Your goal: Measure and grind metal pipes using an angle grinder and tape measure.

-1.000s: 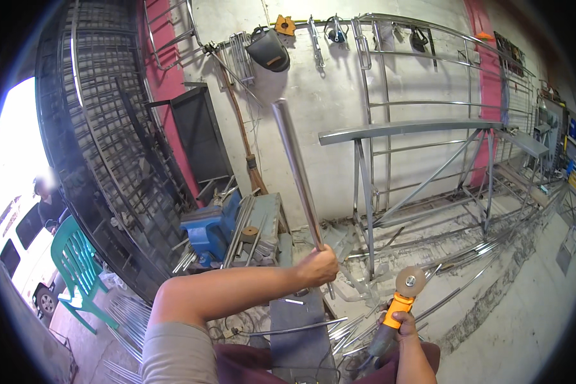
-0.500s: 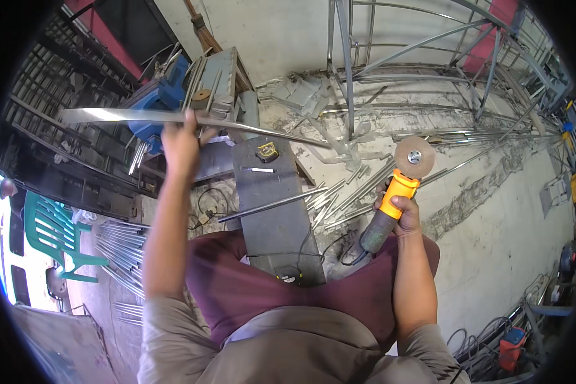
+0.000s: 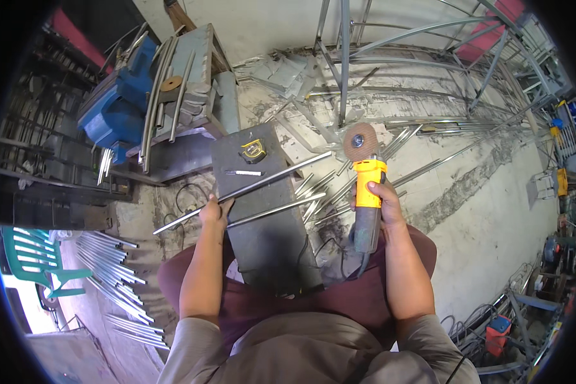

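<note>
My left hand [image 3: 215, 212] is closed around a long thin metal tube [image 3: 269, 181], which slants over the dark bench [image 3: 272, 249] between my knees. Its far end rises to the right and its near end sticks out past the bench's left side. A second metal tube [image 3: 275, 210] lies on the bench just in front of it. In my right hand [image 3: 392, 203] is an orange-yellow and grey angle grinder [image 3: 368, 182], held upright with its brown disc [image 3: 360, 142] at the top. The disc is apart from the tubes. A yellow tape measure [image 3: 254, 151] and a white marker [image 3: 244, 173] lie on the bench's far part.
At far left stands a blue bench vise [image 3: 112, 118] beside a metal table with tubes. Cut tubes [image 3: 118, 275] lie on the floor at left, near a green plastic chair [image 3: 35, 256]. A metal frame [image 3: 344, 70] stands ahead, and a power cord trails below the grinder.
My left hand has come down and nearer, bringing the tube from above the vise to the bench. The grinder has shifted left and stands straighter.
</note>
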Action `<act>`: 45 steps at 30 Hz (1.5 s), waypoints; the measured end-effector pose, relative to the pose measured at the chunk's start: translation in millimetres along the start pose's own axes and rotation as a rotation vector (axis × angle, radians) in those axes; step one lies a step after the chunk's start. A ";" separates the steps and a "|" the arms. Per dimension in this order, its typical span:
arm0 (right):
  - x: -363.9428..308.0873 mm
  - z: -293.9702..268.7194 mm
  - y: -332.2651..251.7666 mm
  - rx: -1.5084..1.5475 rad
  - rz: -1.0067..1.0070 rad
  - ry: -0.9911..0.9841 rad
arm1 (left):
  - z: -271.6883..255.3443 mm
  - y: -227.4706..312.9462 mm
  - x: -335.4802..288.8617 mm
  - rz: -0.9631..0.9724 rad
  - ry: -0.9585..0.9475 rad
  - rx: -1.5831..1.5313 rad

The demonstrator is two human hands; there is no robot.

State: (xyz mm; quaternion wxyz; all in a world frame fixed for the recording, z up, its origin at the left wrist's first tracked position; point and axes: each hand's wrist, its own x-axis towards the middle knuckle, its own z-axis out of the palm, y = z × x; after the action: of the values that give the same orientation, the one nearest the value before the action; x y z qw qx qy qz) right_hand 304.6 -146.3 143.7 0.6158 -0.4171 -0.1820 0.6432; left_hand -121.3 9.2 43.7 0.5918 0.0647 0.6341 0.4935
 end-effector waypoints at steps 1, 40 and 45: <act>6.3 0.5 0.5 0.007 0.007 0.023 | 0.1 6.8 -4.1 -0.067 0.053 0.026; 57.1 4.4 32.9 0.125 0.139 0.350 | -28.7 70.3 234.8 0.681 0.137 1.620; 78.9 14.1 44.9 0.069 0.173 0.446 | -6.7 69.4 273.2 0.788 -0.074 1.672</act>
State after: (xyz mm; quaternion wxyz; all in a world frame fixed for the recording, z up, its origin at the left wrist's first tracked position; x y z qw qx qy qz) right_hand 273.5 -75.8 93.8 0.5972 -0.5415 0.0168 0.5915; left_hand -241.1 222.5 -96.4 0.1618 0.6977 0.6968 0.0387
